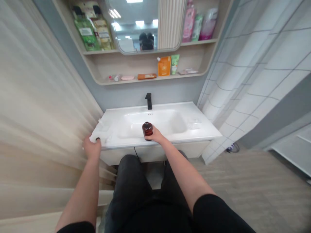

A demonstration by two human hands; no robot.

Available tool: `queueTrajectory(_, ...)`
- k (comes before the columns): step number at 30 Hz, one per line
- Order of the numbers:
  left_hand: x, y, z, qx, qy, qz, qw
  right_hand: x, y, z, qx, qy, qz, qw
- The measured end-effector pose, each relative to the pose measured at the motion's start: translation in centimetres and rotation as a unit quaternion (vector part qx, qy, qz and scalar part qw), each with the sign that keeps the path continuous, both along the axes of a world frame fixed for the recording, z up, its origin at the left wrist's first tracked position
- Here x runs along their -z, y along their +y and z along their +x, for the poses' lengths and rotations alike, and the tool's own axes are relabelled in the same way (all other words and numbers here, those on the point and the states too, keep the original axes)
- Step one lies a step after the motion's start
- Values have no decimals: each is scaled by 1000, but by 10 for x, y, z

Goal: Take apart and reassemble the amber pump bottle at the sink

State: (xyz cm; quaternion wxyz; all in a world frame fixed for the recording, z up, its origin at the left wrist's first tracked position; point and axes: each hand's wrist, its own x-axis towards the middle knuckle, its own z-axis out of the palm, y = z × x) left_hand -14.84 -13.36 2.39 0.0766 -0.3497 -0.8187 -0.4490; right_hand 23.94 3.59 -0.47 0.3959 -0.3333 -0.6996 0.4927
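Note:
A dark brown bottle [147, 129] with an uncapped-looking neck stands upright in my right hand [155, 135], whose fingers wrap round its side and base. It is over the front rim of the white sink [167, 121]. My left hand [92, 147] is at the counter's front left corner, its fingers curled and partly hidden. At the thumb shows a small dark piece [97, 139], too small to name. A whitish item lies against those fingers, hard to make out on the white counter [204, 127].
Behind the sink rises a black faucet [149, 101]. A clear tray [194, 123] lies on the counter's right. Above, a shelf unit [102, 79] holds bottles, an orange pouch [164, 66], a green tube [174, 64] and a mirror [136, 35]. Curtains [43, 113] hang close on the left.

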Motion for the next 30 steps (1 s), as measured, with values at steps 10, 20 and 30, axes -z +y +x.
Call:
queueTrajectory(10,-6,83,170,404,-184,32,895,-2,1,0,-38,19,11,999)
queueTrajectory(20,22,135,213,407,-145,-8,902,14,12,-10,-38,61,49,996)
queueTrajectory(30,5,151,166,312,-96,-39,944,27,17,-14,56,-2,-21,998)
